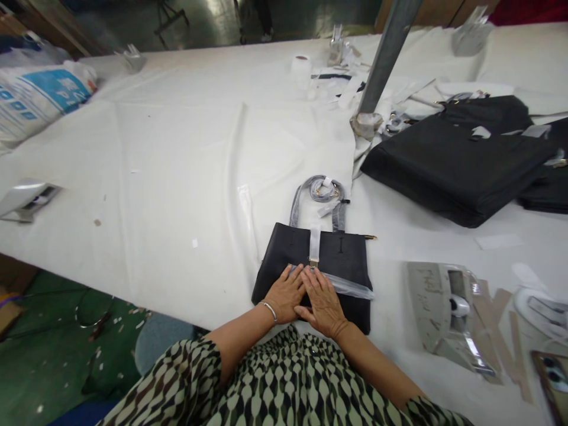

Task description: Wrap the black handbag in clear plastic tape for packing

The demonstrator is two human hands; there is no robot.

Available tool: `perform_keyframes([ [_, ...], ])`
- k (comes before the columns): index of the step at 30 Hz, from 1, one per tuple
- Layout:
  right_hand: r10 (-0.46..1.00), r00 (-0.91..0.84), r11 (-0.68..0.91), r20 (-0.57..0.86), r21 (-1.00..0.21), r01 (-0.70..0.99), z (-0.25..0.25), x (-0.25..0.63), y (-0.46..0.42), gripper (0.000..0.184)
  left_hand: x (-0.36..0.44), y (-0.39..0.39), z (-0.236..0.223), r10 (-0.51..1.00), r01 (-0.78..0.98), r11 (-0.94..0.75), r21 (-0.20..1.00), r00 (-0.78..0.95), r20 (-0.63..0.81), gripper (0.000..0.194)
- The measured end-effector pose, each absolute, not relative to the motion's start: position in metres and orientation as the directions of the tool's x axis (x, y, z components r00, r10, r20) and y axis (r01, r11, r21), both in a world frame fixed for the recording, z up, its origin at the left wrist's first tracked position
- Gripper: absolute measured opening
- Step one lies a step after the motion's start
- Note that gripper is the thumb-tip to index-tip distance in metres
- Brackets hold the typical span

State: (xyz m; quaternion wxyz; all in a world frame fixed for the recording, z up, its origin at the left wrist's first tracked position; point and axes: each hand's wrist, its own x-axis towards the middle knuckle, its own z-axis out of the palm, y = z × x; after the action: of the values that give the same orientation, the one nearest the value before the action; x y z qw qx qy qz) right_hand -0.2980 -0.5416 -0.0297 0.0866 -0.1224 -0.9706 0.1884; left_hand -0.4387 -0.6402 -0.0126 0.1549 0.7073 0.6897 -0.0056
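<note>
A black handbag [348,257] lies flat on the white-covered table right in front of me. My left hand [281,296] rests on its lower front with the fingers stretched out. Beside it, fingertips close to the metal clasp [313,264], my right hand [323,303] is spread flat on the bag. A clear plastic-wrapped strip [348,285] runs across the front and passes under my fingers. Another wrapped strap [315,241] comes down from the top edge to the clasp. Above the bag lie its film-wrapped handles [294,204] and a coiled strap [317,190].
Larger black bags [448,160] are piled at the right, near a grey metal post [386,59]. A tape dispenser [430,307] stands right of the handbag, with a phone [552,378] at the corner. Another dispenser [26,198] and a printed plastic sack [48,97] are at the left.
</note>
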Motion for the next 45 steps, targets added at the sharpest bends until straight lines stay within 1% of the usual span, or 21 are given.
perform_keyframes([
  [6, 0.289, -0.955, 0.873, 0.062, -0.427, 0.236, -0.028, -0.301, -0.542, 0.083, -0.446, -0.639, -0.010, 0.962, 0.980, -0.033, 0.194, 0.083, -0.259, 0.081],
  [9, 0.302, -0.951, 0.843, 0.070, -0.486, 0.232, -0.028, -0.304, -0.543, 0.085, -0.448, -0.639, -0.009, 0.950, 0.980, -0.058, 0.190, 0.112, -0.290, 0.081],
  [11, 0.310, -0.948, 0.810, 0.077, -0.544, 0.220, -0.023, -0.305, -0.541, 0.083, -0.447, -0.638, -0.008, 0.951, 0.984, -0.037, 0.172, 0.088, -0.298, 0.080],
  [13, 0.314, -0.945, 0.767, 0.087, -0.610, 0.199, -0.016, -0.304, -0.537, 0.073, -0.445, -0.638, -0.006, 0.954, 0.988, -0.013, 0.154, 0.059, -0.295, 0.081],
  [15, 0.331, -0.936, 0.711, 0.119, -0.684, 0.165, -0.009, -0.296, -0.529, 0.058, -0.443, -0.636, -0.005, 0.958, 0.990, -0.008, 0.141, 0.048, -0.283, 0.084],
  [16, 0.371, -0.917, 0.679, 0.149, -0.717, 0.158, -0.006, -0.289, -0.523, 0.050, -0.443, -0.636, -0.005, 0.960, 0.991, -0.010, 0.135, 0.047, -0.276, 0.086],
  [17, 0.440, -0.878, 0.648, 0.187, -0.743, 0.166, -0.005, -0.279, -0.516, 0.042, -0.442, -0.635, -0.005, 0.962, 0.992, -0.011, 0.128, 0.045, -0.268, 0.088],
  [19, 0.641, -0.725, 0.583, 0.251, -0.773, 0.248, -0.007, -0.251, -0.500, 0.031, -0.441, -0.634, -0.007, 0.967, 0.994, -0.004, 0.111, 0.032, -0.251, 0.090],
  [21, 0.801, -0.535, 0.513, 0.269, -0.770, 0.380, -0.011, -0.219, -0.483, 0.023, -0.440, -0.633, -0.009, 0.972, 0.995, 0.004, 0.099, 0.020, -0.234, 0.090],
  [23, 0.854, -0.451, 0.473, 0.258, -0.746, 0.468, -0.016, -0.192, -0.469, 0.019, -0.441, -0.634, -0.011, 0.975, 0.994, -0.006, 0.108, 0.030, -0.218, 0.090],
  [24, 0.848, -0.465, 0.483, 0.254, -0.732, 0.481, -0.018, -0.184, -0.464, 0.019, -0.442, -0.635, -0.012, 0.977, 0.992, -0.014, 0.123, 0.039, -0.210, 0.091],
  [26, 0.783, -0.572, 0.555, 0.246, -0.691, 0.463, -0.018, -0.177, -0.461, 0.022, -0.443, -0.637, -0.013, 0.981, 0.986, -0.017, 0.169, 0.049, -0.188, 0.095],
  [28, 0.706, -0.680, 0.629, 0.200, -0.620, 0.470, -0.017, -0.182, -0.464, 0.032, -0.444, -0.638, -0.013, 0.988, 0.976, 0.016, 0.219, 0.018, -0.155, 0.100],
  [32, 0.722, -0.684, 0.640, 0.107, -0.479, 0.601, -0.015, -0.200, -0.480, 0.048, -0.442, -0.640, -0.017, 0.995, 0.960, 0.083, 0.267, -0.067, -0.068, 0.103],
  [35, 0.736, -0.666, 0.633, 0.122, -0.473, 0.613, -0.020, -0.202, -0.485, 0.048, -0.439, -0.643, -0.023, 0.998, 0.971, 0.060, 0.230, -0.064, 0.011, 0.100],
  [37, 0.755, -0.639, 0.603, 0.146, -0.537, 0.590, -0.026, -0.198, -0.482, 0.036, -0.437, -0.646, -0.027, 0.996, 0.980, 0.058, 0.190, -0.070, 0.057, 0.100],
  [39, 0.806, -0.576, 0.502, 0.137, -0.674, 0.542, -0.032, -0.193, -0.476, 0.026, -0.436, -0.647, -0.028, 0.992, 0.984, 0.081, 0.157, -0.094, 0.079, 0.104],
  [40, 0.854, -0.511, 0.396, 0.101, -0.762, 0.512, -0.034, -0.191, -0.472, 0.024, -0.435, -0.646, -0.027, 0.991, 0.985, 0.099, 0.143, -0.111, 0.076, 0.106],
  [42, 0.956, -0.286, 0.054, -0.066, -0.918, 0.392, -0.038, -0.188, -0.467, 0.022, -0.435, -0.642, -0.024, 0.991, 0.985, 0.124, 0.120, -0.130, 0.041, 0.110],
  [43, 0.969, -0.154, -0.143, -0.191, -0.949, 0.281, -0.039, -0.188, -0.465, 0.022, -0.435, -0.639, -0.021, 0.992, 0.986, 0.123, 0.113, -0.124, 0.005, 0.111],
  [45, 0.897, 0.018, -0.443, -0.443, -0.897, 0.001, -0.039, -0.189, -0.463, 0.028, -0.437, -0.630, -0.015, 0.992, 0.989, 0.090, 0.118, -0.079, -0.093, 0.109],
])
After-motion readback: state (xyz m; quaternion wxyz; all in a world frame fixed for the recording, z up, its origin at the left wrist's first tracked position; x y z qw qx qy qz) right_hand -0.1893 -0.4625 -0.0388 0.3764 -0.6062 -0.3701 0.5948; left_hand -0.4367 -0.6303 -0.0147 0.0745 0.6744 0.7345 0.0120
